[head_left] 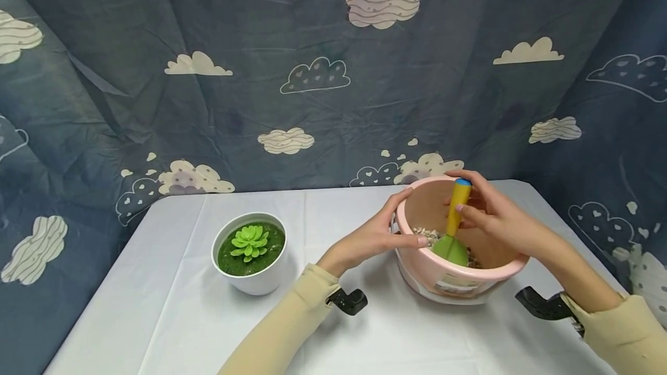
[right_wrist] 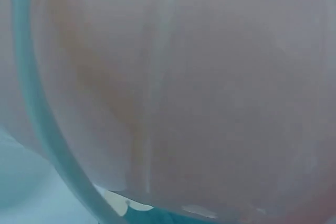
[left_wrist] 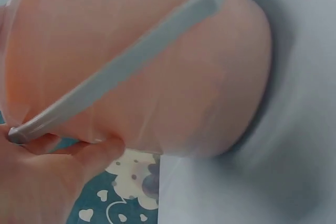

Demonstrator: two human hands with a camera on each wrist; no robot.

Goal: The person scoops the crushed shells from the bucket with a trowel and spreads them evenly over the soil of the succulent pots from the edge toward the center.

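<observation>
In the head view, a pink bucket [head_left: 432, 268] stands at the right of the white table, with pale gravel [head_left: 428, 236] inside. My left hand [head_left: 365, 242] holds its left rim, thumb at the front and fingers spread toward the back. Its fingers also press the bucket's outer wall [left_wrist: 173, 93] in the left wrist view, beside a pale carrying handle [left_wrist: 126, 64]. Inside the rim, my right hand [head_left: 497, 216] grips the yellow handle of a small trowel [head_left: 457, 207]. The trowel's green blade points down, its tip at the gravel. Bucket wall [right_wrist: 210, 103] fills the right wrist view, hiding that hand.
A white pot [head_left: 260, 283] holding a green succulent [head_left: 249, 242] stands on the left of the table [head_left: 177, 305]. Dark blue cloth [head_left: 250, 109] with a cloud print hangs behind and at both sides. Black wrist straps [head_left: 349, 301] sit at both cuffs.
</observation>
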